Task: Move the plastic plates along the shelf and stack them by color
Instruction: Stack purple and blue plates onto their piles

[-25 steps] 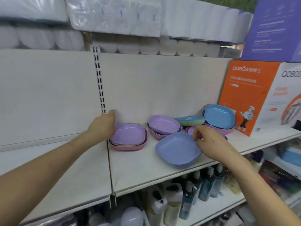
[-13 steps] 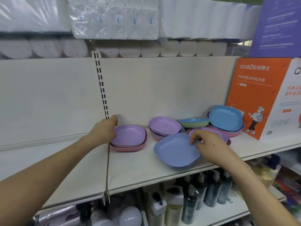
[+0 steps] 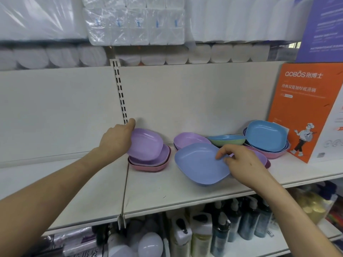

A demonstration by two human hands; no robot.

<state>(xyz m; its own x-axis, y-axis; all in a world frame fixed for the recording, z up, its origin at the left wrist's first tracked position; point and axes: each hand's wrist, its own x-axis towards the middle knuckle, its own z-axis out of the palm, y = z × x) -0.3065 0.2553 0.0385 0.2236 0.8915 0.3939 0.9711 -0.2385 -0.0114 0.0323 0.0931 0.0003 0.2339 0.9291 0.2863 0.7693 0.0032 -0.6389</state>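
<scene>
Your lilac plate (image 3: 144, 144) is tipped up at its left rim, its low right edge over the small stack (image 3: 148, 165) it belongs to: another lilac plate on top, a pink one at the bottom. Your left hand (image 3: 116, 139) grips that raised rim, fingers curled round it. Whether the low edge touches the stack I cannot tell.

Just to the right, near the front of the shelf (image 3: 167, 193), lies the periwinkle plate (image 3: 200, 165). Your right hand (image 3: 245, 164) pinches its right rim between fingertips and thumb.

This looks like the sorting step, with one plate in each hand and neither yet placed. The lilac one likely wants to join the other lilac plate (image 3: 189, 140) at the back, or to settle back square on its stack. The periwinkle one needs a home among the blue plates (image 3: 265, 135) by the orange box (image 3: 306, 108).

Lift the periwinkle plate before carrying it right: the green plate (image 3: 226, 140) and the pink and purple plates (image 3: 263, 160) under your wrist stand in the way.
</scene>
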